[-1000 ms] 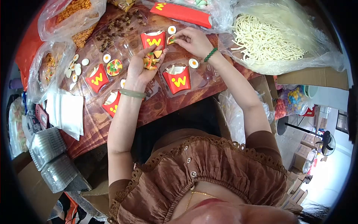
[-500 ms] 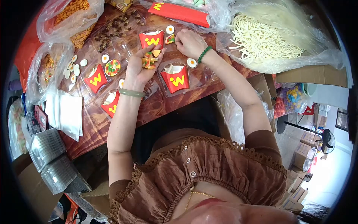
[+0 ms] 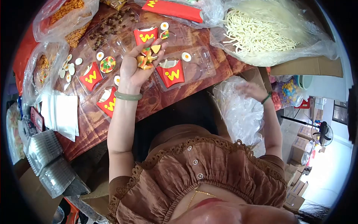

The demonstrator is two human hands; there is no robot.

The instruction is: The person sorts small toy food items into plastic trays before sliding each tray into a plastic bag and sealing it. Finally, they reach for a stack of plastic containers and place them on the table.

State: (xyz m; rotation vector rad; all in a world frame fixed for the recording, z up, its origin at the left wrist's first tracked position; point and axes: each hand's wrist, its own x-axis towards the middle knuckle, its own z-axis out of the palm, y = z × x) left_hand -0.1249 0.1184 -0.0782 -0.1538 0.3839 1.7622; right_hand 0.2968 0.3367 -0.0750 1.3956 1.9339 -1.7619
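My left hand (image 3: 133, 69), palm up over the table, cups several small pizza slice pieces (image 3: 146, 59). Just beyond its fingertips is a red fries carton (image 3: 146, 36) with a yellow mark, and a pizza slice piece (image 3: 164, 34) and an egg piece (image 3: 164, 25) lie beside that carton. To the right of the palm, another fries carton (image 3: 172, 74) rests in a clear plastic tray (image 3: 201, 72) with an egg piece (image 3: 186, 56). My right hand (image 3: 253, 92), blurred by motion, is off the table above crumpled clear plastic (image 3: 240, 112); its fingers are smeared.
A bag of pale fries-like strips (image 3: 257, 33) lies at the back right, near flat red cartons (image 3: 173, 10). On the left are a round pizza piece (image 3: 108, 64), more cartons (image 3: 90, 76), white packets (image 3: 59, 114) and stacked clear trays (image 3: 44, 149). A cardboard box (image 3: 261, 78) stands beside the table.
My right hand has left the pizza slice piece by the far carton and swung right and toward me, off the table. My left hand stays nearly in place, its fingers opened wider under the slices.
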